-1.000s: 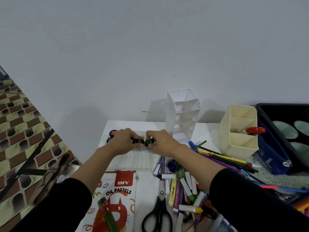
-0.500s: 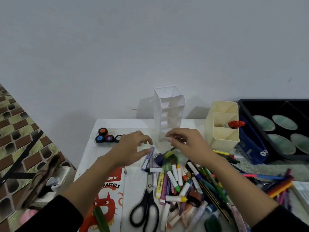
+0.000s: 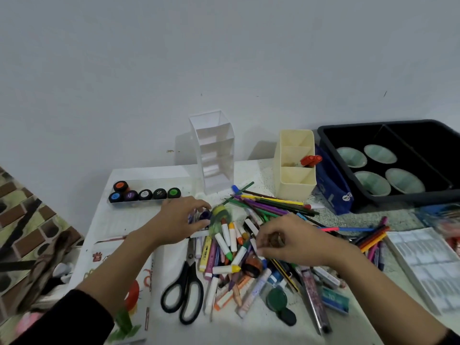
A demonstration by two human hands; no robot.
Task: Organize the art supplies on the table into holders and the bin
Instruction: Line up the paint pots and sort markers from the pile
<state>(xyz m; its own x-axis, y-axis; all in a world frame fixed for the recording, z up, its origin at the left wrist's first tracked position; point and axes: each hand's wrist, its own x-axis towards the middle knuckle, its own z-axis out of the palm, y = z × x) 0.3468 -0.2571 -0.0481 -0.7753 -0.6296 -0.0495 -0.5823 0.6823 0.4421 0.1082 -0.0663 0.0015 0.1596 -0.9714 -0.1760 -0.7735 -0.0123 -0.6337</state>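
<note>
The white table [image 3: 154, 171] carries a loose heap of markers, crayons and pencils [image 3: 231, 242] across its middle, so most of the sorting looks undone. At the far right stands the black bin [image 3: 410, 199], holding only four pale green bowls [image 3: 373, 183]. The tall white holder [image 3: 216, 155] at far centre looks empty; to its right the cream holder [image 3: 295, 185] has one red marker [image 3: 311, 160] in its middle compartment, the other two appearing bare. At the far left a clear tray [image 3: 149, 203] holds six small paint pots [image 3: 145, 194], five in a row and an orange one behind. The left hand [image 3: 181, 220] reaches into the far edge of the heap, fingers and thumb pinching a purple pot [image 3: 205, 215]. The right hand [image 3: 293, 242], nearer and to the right, pinches a brown pot [image 3: 276, 241] in its fingertips just above the heap. Both pots probably belong in the tray: lift each straight up so no crayons roll, then set it lid-up in the tray's open far row rather than dropping it in.
</note>
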